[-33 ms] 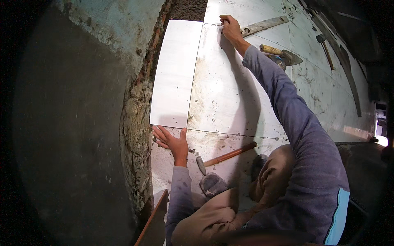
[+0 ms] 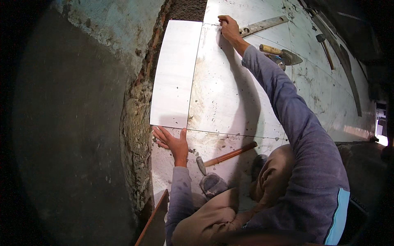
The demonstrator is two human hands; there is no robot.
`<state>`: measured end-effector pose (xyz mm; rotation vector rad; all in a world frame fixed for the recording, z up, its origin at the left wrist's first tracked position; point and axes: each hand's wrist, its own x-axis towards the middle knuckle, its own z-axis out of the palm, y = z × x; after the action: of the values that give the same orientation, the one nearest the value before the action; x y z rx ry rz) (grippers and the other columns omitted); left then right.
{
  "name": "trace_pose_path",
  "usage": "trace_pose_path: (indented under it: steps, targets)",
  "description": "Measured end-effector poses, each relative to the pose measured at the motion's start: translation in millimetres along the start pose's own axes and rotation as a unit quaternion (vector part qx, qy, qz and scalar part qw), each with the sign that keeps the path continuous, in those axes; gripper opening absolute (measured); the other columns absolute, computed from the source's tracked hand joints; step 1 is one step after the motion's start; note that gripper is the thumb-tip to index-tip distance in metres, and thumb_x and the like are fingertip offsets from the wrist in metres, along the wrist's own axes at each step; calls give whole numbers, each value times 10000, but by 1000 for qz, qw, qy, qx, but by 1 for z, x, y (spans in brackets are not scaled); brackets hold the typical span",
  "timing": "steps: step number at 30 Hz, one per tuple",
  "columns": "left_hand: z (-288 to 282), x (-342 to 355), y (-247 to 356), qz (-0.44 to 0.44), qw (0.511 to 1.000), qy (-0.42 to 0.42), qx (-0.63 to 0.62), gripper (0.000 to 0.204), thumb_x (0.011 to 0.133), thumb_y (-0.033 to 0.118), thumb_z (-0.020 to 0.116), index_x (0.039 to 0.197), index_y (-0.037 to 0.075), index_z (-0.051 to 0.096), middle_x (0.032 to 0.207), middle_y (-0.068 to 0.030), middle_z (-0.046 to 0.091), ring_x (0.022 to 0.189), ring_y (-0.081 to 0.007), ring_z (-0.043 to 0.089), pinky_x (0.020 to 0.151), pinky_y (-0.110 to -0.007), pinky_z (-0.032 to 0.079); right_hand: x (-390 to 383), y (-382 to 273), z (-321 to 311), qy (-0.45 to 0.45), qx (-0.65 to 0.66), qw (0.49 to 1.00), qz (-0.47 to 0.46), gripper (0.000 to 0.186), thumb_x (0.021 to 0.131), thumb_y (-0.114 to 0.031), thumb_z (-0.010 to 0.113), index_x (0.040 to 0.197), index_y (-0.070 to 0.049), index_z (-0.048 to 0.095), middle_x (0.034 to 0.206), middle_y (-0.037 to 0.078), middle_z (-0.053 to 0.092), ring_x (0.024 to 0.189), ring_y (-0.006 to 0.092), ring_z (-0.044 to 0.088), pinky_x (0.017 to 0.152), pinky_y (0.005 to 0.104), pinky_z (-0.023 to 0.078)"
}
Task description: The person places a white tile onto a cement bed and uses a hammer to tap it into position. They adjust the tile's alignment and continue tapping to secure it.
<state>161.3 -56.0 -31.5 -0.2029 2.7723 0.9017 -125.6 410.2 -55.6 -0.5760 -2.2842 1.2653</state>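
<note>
A white cut tile [image 2: 174, 69] lies along a rough trench beside the wall, next to larger white floor tiles [image 2: 217, 94]. My left hand [image 2: 174, 145] rests with fingers spread at the tile's near edge. Reaching forward, my right hand [image 2: 230, 28] has its fingers closed at a joint near the tile's far right corner; whatever they hold is too small or hidden to name. Just right of that hand lies a long metal level [image 2: 266, 24], with a wooden-handled trowel [image 2: 287, 56] below it. A hammer [image 2: 230, 154] with a reddish-brown handle lies by my knees.
A rough plastered wall [image 2: 82, 123] runs down the left, with broken masonry [image 2: 137, 135] at its foot. On the right are a mallet [image 2: 326, 51] and a long bar [image 2: 349, 82]. A brown board [image 2: 154, 217] stands near my left arm.
My right hand has shifted very slightly to the left and up. My left hand and the tile look unchanged.
</note>
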Motion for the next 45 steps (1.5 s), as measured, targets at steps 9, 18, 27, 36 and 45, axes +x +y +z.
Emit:
trace_pose_path:
  steps: [9, 18, 27, 36, 45]
  targets:
    - [-2, 0, 1, 2, 1000, -10, -7, 1170, 951, 328, 817, 1706, -22, -4, 1800, -206, -105, 1655, -374, -181, 1284, -615, -150, -21, -30, 31, -104, -68, 990, -61, 416, 984, -24, 471, 1322, 9, 712, 1263, 236, 747, 1207, 363, 704, 1094, 428, 521]
    - [4, 1, -7, 15, 1000, 2, -20, 1195, 910, 286, 853, 1691, -48, 13, 1795, -245, -72, 1654, -423, -147, 1263, -654, -113, -8, -22, 64, -70, -233, 953, -179, 417, 988, -120, 604, 1395, -62, 675, 1323, 256, 695, 1222, 444, 650, 1083, 506, 512]
    - [1, 1, -5, 9, 1000, -2, -27, 1160, 939, 307, 810, 1700, -27, 0, 1794, -252, -69, 1653, -430, -148, 1259, -669, -114, 5, -37, 99, -88, -376, 916, -109, 285, 931, -214, 643, 1197, -189, 744, 1327, 132, 653, 1224, 422, 610, 944, 622, 525]
    - [-10, 3, 12, -18, 999, -28, 1, 1131, 974, 290, 764, 1694, -52, -38, 1797, -232, -99, 1653, -398, -176, 1269, -650, -135, 15, -43, 107, -63, -296, 950, -79, 284, 952, -300, 639, 1168, -213, 802, 1235, 118, 680, 1197, 359, 609, 936, 588, 525]
    - [-9, 3, 8, -19, 1000, -18, -17, 1084, 985, 316, 735, 1707, -31, 5, 1804, -213, -83, 1659, -394, -153, 1273, -638, -131, 47, -63, 84, -144, -82, 980, 112, 377, 945, -401, 706, 1049, -44, 767, 1079, 197, 761, 1022, 343, 712, 851, 484, 571]
